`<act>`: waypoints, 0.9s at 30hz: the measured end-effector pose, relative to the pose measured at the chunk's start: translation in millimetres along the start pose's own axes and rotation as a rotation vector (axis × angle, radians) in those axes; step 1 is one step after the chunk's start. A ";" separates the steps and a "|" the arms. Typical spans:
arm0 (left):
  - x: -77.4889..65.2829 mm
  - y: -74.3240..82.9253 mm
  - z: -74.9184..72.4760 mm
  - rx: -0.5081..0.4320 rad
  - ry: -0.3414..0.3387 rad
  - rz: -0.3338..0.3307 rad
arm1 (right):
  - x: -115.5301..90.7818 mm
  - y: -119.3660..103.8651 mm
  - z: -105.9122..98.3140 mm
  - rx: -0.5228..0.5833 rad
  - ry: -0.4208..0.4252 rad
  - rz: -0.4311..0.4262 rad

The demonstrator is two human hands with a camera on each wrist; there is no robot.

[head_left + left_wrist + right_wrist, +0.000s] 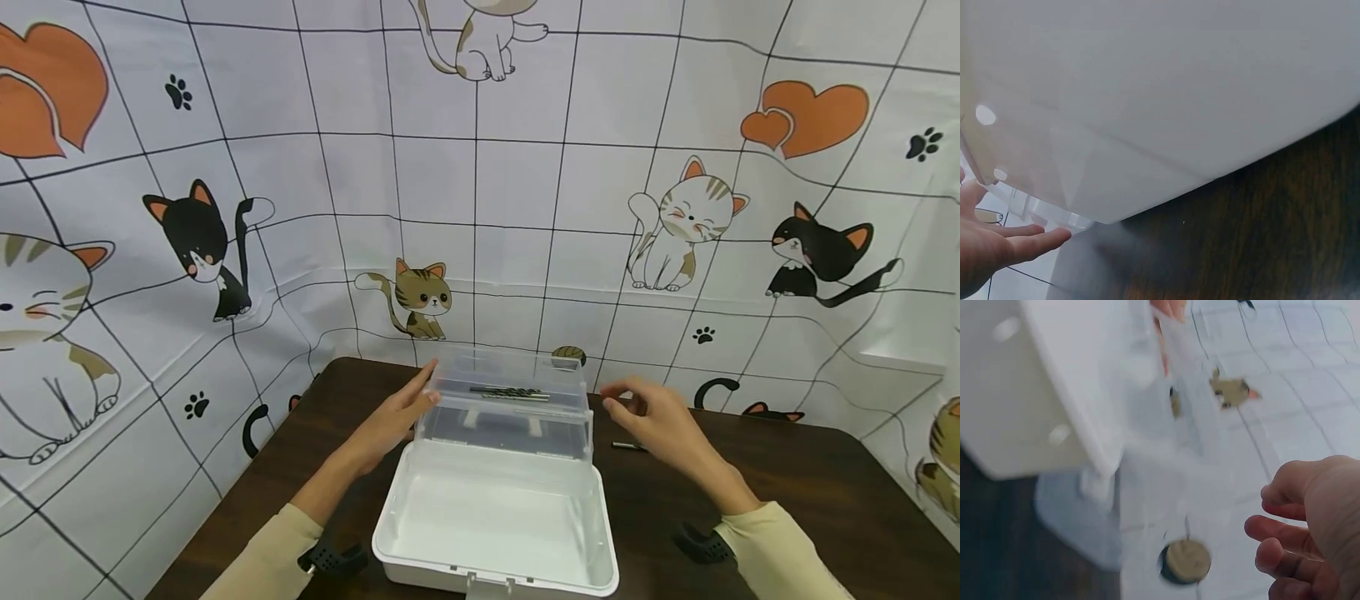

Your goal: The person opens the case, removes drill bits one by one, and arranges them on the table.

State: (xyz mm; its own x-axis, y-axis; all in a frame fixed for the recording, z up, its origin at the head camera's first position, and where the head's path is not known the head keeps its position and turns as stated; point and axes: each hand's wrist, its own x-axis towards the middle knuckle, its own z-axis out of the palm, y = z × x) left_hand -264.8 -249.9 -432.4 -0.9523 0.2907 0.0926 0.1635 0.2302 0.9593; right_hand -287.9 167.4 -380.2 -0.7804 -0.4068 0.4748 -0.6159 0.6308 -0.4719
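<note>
So, closest to me, two pale yellowish sleeves (262, 554) are reaching in from either side, with a black strap (337, 560) sitting by each wrist. Between the arms, a white plastic box (495, 500) is standing on the table with its front latch (487, 587) pointing at the person; nothing is showing on its floor.

A bit farther in, the left hand (390, 421) is reaching along the left edge of the see-through lid (501, 442), which is tipping back behind the box. Its fingers are stretching out straight, thumb spreading away from them on the near side. Can't tell how firmly it's pressing, tbh. The right hand (660, 417) is hovering off to the right, clear of the lid, fingers curling loosely, and I'm not seeing anything in them.

Just below that hand, a slim metal bit (628, 447) is lying on the dark wood table (750, 467). A few dark drill bits (510, 393) are lying side by side at the lid; from here I can't tell if they're resting in it or showing through from behind.

Way at the back, a wrinkly white sheet (517, 200) is hanging, covered in cartoon cats, paw prints and orange hearts.
</note>
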 end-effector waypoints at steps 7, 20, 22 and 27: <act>-0.4 2.4 -0.2 -0.003 0.010 -0.001 | 39.6 -34.2 13.2 -0.091 -0.126 -0.163; -1.7 3.2 1.2 -0.021 0.016 -0.025 | 71.3 -48.0 38.8 -0.105 -0.340 -0.264; -1.3 4.4 1.4 -0.024 0.012 -0.025 | 73.3 -47.8 38.7 -0.099 -0.349 -0.265; -1.1 5.1 0.5 -0.030 0.012 -0.020 | 77.7 -46.8 34.7 -0.072 -0.392 -0.287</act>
State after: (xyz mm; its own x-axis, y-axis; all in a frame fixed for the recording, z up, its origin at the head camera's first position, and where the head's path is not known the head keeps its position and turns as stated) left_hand -262.7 -248.5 -427.7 -0.9585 0.2749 0.0759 0.1363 0.2079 0.9686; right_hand -323.5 83.4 -347.0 -0.5705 -0.7804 0.2559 -0.8139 0.4953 -0.3037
